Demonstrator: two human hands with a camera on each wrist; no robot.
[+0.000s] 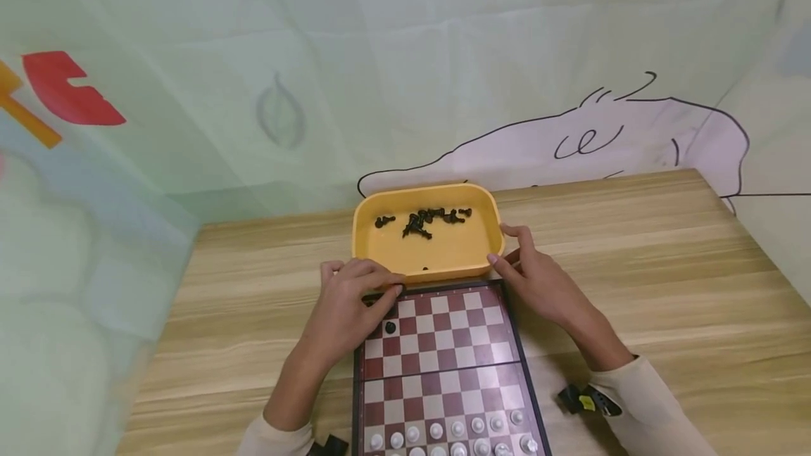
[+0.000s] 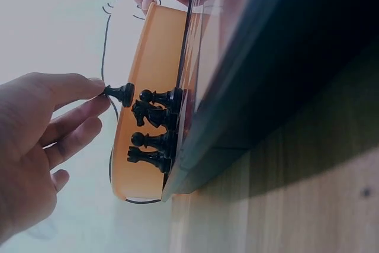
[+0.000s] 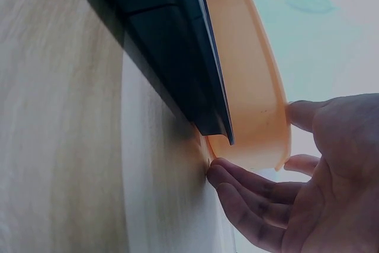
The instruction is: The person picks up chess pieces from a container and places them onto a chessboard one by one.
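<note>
My left hand [image 1: 347, 309] pinches a black chess piece [image 2: 122, 95] between thumb and fingertips over the far left of the chessboard [image 1: 438, 366]; its top is hidden by the fingers. Below it, in the left wrist view, black pieces stand on the board: a knight [image 2: 153, 115], a rook [image 2: 148, 157] and two pawns, one nearer the rook [image 2: 155, 141]. At the near right corner of the yellow tray [image 1: 443, 274], my right hand [image 1: 540, 281] holds the tray, thumb on its rim and fingers against the outer wall.
Several loose black pieces [image 1: 418, 222] lie inside the tray, which sits right behind the board. White pieces [image 1: 436, 431] stand in rows at the board's near end. A printed cloth [image 1: 405, 90] hangs behind the wooden table [image 1: 253, 287].
</note>
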